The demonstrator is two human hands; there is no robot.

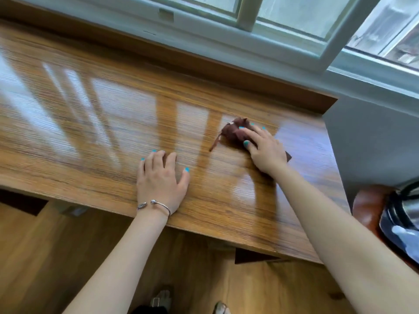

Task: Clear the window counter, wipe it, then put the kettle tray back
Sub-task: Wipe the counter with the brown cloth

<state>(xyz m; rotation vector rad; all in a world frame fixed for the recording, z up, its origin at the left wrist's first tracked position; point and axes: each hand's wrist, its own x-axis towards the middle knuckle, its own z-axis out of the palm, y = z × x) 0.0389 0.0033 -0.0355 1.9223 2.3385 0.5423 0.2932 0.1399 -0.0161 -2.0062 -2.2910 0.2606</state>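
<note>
the left hand (162,177) lies spread flat on the glossy wood-grain window counter (90,114). at its two o'clock, the right hand (264,147) presses a crumpled dark brown cloth (233,132), fingers spread over it. soft and light; it likely bunches, so palm it flat.

Glossy wooden counter (95,123) bears a brown cloth (233,132).

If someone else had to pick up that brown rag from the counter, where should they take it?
Probably from above, at the bunched hump of the rag just beyond the right hand pressing it onto the counter. It lies crumpled and limp, so a pinching grip on the raised folds gathers more cloth than the thin tail trailing to its left.
</note>
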